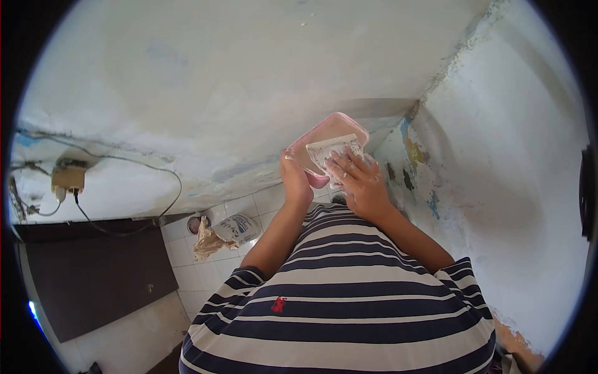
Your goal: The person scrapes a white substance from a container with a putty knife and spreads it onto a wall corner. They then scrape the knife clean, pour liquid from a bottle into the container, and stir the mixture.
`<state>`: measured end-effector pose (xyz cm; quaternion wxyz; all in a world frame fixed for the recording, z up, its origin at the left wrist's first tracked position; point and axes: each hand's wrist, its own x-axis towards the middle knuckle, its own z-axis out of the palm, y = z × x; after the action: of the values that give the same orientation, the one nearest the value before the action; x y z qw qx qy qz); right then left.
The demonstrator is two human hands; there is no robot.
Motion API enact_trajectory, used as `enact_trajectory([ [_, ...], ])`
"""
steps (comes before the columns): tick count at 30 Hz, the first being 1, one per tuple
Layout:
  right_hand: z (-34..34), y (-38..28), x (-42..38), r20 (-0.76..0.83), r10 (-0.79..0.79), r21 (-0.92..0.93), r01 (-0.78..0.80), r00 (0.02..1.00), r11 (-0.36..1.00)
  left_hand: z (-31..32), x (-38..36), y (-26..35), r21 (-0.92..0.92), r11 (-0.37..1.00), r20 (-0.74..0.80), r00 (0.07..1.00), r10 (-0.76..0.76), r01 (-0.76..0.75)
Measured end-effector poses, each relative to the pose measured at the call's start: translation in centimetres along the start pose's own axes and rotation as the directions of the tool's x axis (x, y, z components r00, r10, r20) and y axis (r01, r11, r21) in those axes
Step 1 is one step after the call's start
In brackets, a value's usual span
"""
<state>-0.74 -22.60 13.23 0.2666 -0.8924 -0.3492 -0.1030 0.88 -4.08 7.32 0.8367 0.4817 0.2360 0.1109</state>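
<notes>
My left hand [295,177] grips the near left side of a shallow pink plastic tray [316,180], its inside coated with pale putty. Over the tray, my right hand [361,185] is closed on a flat, off-white putty spreader [317,148] smeared with white paste. Its straight edge points toward the far side of the tray. White paste clings to the fingers of my right hand, and a little marks my left. Part of the spreader is hidden under my right fingers.
A patchy wall [205,81] rises ahead, meeting a rough, peeling wall [504,137] at the right corner. At left hang a power socket [68,179] and loose cables. A printed sack [237,229] stands on the tiled floor [205,274] near a dark panel [99,268].
</notes>
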Motion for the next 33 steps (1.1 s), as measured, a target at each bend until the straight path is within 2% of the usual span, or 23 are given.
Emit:
enact_trajectory([
  [2,0.4,-1.3,0.0,0.057,-0.047,0.045,0.044,0.997,0.998,-1.2,-0.6,0.8,0.012,1.000,-0.039,0.999,0.018,-0.017],
  [4,1.1,-2.3,-0.2,0.080,-0.073,0.056,0.069,0.994,0.996,-2.2,-1.1,1.3,-0.132,0.991,-0.137,0.991,-0.010,-0.008],
  [8,1.9,-5.2,-0.9,0.146,-0.111,0.066,0.102,0.983,0.993,-6.1,-1.9,1.1,-0.178,0.984,-0.201,0.980,-0.010,-0.027],
  [10,2.0,-5.9,-1.1,0.107,-0.125,0.117,0.112,0.986,0.987,-8.0,-3.0,1.5,-0.008,0.994,-0.174,0.979,0.103,-0.106],
  [11,2.2,-6.4,-1.2,0.061,-0.121,0.173,0.109,0.991,0.979,-9.2,-3.5,1.6,-0.019,0.994,-0.194,0.975,0.104,-0.110],
  [12,2.3,-6.6,-0.9,0.078,-0.135,0.181,0.119,0.988,0.976,-10.5,-4.3,1.9,0.117,0.978,-0.130,0.973,0.189,-0.174],
  [13,2.3,-6.7,-0.2,0.041,-0.126,0.119,0.120,0.991,0.986,-11.6,-5.3,2.2,0.250,0.939,-0.055,0.964,0.259,-0.237],
  [14,2.6,-7.1,0.1,-0.001,-0.118,0.056,0.118,0.993,0.991,-12.4,-6.1,2.4,0.249,0.941,-0.075,0.964,0.256,-0.231],
  [16,3.6,-9.3,-0.7,0.062,-0.152,0.082,0.147,0.986,0.986,-12.9,-7.4,3.6,0.355,0.895,-0.065,0.948,0.311,-0.269],
  [17,4.1,-10.8,-1.2,0.113,-0.183,0.097,0.173,0.977,0.980,-13.4,-8.0,3.6,0.347,0.899,-0.075,0.948,0.311,-0.267],
  [19,4.3,-12.9,-1.8,0.141,-0.200,0.105,0.186,0.970,0.977,-13.5,-8.1,3.5,0.089,0.942,-0.231,0.914,0.335,-0.323],
  [23,4.2,-15.8,-3.5,0.193,-0.226,0.126,0.205,0.955,0.971,-15.7,-8.5,3.3,0.010,0.960,-0.304,0.913,0.271,-0.281],
  [25,3.8,-16.6,-4.1,0.181,-0.224,0.121,0.205,0.958,0.971,-16.1,-8.6,4.1,-0.148,0.941,-0.374,0.898,0.231,-0.304],
  [26,3.3,-17.0,-4.5,0.197,-0.235,0.121,0.214,0.952,0.969,-16.5,-8.7,4.5,-0.151,0.939,-0.371,0.899,0.235,-0.308],
  [28,2.8,-16.9,-4.9,0.212,-0.255,0.121,0.234,0.943,0.965,-17.8,-8.8,5.2,0.010,0.966,-0.350,0.904,0.244,-0.257],
  [29,2.5,-16.3,-5.1,0.161,-0.246,0.139,0.224,0.956,0.965,-18.1,-9.1,5.4,0.008,0.964,-0.353,0.901,0.252,-0.266],
  [31,2.0,-15.0,-5.0,0.108,-0.241,0.161,0.222,0.964,0.962,-18.8,-9.7,5.6,0.306,0.881,-0.226,0.872,0.434,-0.359],
  [32,1.6,-14.0,-4.1,0.024,-0.212,0.155,0.206,0.977,0.966,-19.0,-9.9,5.6,0.306,0.881,-0.228,0.871,0.435,-0.360],
  [33,1.4,-13.5,-3.3,-0.061,-0.177,0.150,0.184,0.982,0.971,-19.2,-10.1,5.4,0.396,0.827,-0.169,0.853,0.493,-0.400],
])
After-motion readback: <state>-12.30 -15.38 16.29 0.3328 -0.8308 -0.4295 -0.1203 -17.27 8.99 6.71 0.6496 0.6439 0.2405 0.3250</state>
